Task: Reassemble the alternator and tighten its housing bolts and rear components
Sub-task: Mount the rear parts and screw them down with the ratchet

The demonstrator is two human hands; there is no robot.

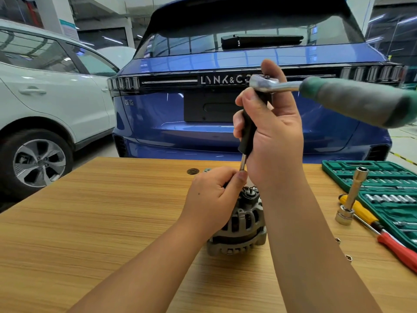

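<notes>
Your alternator (pixel 239 224) stands on the wooden desk (pixel 90 222) just in front of you, a ribbed grey cast-metal housing with its rear end facing up, and both your forearms crowd in over it, so much of the top is hidden. Your left hand (pixel 212 197) is curled around the upper part of the alternator, thumb tip resting by the thin steel shaft that comes down to it. Your right hand (pixel 270 136) is wrapped around the black extension handle (pixel 248 129), which stands nearly upright above the alternator; on its top sits the chrome head of one ratchet (pixel 277 84), whose green rubbery grip sticks out to the right and looks blurred. To your right on the desk lies an open green socket case (pixel 383 190) with rows of shiny sockets, and beside it one long chrome socket extension (pixel 352 197) leaning across two screwdrivers, one with a yellow handle (pixel 361 208) and one with a red handle (pixel 399 251). A small dark round part (pixel 193 171) lies near the far edge of the desk, behind your left hand. Two cars stand beyond the desk: a glossy blue car (pixel 203 86) straight ahead, tail toward you, and a white car (pixel 49 91) to the left.
</notes>
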